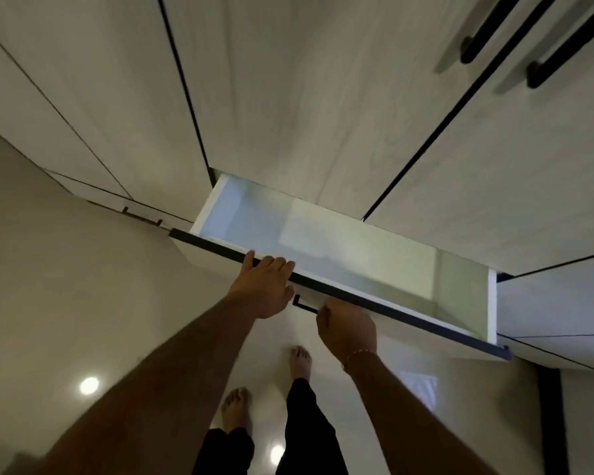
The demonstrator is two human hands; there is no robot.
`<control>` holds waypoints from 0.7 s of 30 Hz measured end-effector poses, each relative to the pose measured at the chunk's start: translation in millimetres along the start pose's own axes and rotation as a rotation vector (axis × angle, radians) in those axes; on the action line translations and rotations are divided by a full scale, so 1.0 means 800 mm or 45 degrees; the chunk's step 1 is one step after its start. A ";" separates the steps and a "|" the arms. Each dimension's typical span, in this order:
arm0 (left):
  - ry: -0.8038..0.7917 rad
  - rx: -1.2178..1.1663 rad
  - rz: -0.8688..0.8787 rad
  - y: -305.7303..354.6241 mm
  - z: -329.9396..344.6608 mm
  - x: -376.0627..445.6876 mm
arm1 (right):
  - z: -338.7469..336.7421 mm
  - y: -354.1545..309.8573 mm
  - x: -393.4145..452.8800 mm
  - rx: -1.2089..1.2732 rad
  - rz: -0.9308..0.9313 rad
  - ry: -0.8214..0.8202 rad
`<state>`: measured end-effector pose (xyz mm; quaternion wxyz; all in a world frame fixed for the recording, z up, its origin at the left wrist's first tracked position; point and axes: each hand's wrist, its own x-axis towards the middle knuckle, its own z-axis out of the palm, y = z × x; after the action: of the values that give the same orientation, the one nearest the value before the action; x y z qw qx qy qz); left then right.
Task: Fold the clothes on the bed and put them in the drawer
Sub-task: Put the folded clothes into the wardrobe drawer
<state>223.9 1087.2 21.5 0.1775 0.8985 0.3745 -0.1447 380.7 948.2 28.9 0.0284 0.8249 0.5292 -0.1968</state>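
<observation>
A wide drawer (384, 305) stands partly pulled out of the pale wood wardrobe, its white inside showing and nothing in it that I can see. My left hand (264, 286) rests on the dark top edge of the drawer front, fingers laid over it. My right hand (347, 329) grips the thin black handle (302, 305) on the drawer front, fingers curled round the bar. No clothes or bed are in view.
Tall wardrobe doors (288, 97) with long black handles (563, 53) rise above the drawer. A lower drawer with a black handle (141, 216) sits at the left. Glossy pale floor (66, 286) lies below, with my bare feet (300, 359) on it.
</observation>
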 end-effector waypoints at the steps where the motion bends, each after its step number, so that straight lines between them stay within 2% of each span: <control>1: -0.017 -0.004 0.007 -0.001 0.003 -0.010 | -0.003 -0.009 -0.013 0.016 -0.040 0.127; 3: -0.030 -0.042 -0.001 -0.002 0.008 -0.036 | -0.008 -0.027 -0.030 0.044 -0.074 0.216; 6: -0.013 -0.189 -0.039 -0.004 0.015 -0.064 | -0.016 -0.052 -0.027 0.181 -0.051 0.128; 9: -0.037 -0.479 -0.122 -0.009 0.014 -0.082 | -0.020 -0.076 -0.012 0.295 -0.068 0.082; 11: -0.020 -0.670 -0.213 -0.016 0.012 -0.109 | -0.019 -0.107 -0.010 0.365 -0.180 0.045; 13: 0.108 -0.738 -0.342 -0.025 0.007 -0.135 | -0.018 -0.139 -0.007 0.395 -0.298 0.006; 16: 0.380 -0.943 -0.673 -0.053 0.026 -0.206 | -0.006 -0.209 -0.020 0.344 -0.586 -0.066; 21: 0.540 -1.232 -1.171 -0.107 0.087 -0.367 | 0.028 -0.330 -0.087 0.301 -0.980 -0.251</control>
<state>-46.0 931.5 56.3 0.4016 0.4777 0.7656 0.1562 115.5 998.2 75.6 -0.0916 0.5415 0.7676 -0.3304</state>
